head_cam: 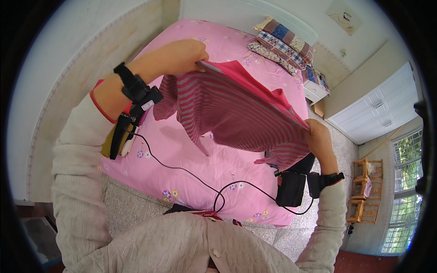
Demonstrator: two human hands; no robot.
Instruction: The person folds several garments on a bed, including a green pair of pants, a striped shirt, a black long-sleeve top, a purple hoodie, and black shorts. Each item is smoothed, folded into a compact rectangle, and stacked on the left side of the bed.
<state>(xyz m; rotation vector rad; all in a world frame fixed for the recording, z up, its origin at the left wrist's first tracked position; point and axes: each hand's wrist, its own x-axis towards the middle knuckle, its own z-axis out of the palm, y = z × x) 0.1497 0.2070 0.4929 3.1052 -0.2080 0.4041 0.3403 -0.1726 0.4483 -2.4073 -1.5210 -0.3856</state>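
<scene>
A striped pink and grey garment (239, 112) is stretched out in the air over the bed, its body hanging down in loose folds. Its upper edge shows plain bright pink fabric. My left hand (186, 56) grips that edge at one end, and my right hand (317, 136) pinches the other end, lower and to the right. Each wrist carries a strapped black device. A black cable (177, 167) runs between the two wrists, looping over the bed. Beneath the garment lies a pink flowered bedsheet (164, 146).
Folded dark, mustard and white clothes (124, 136) are piled at the bed's left edge. A black bag (290, 189) sits at the near right. Patterned pillows (281, 44) are stacked by the headboard (239, 13). White cabinets (379, 105) and wooden chairs (363, 191) stand to the right.
</scene>
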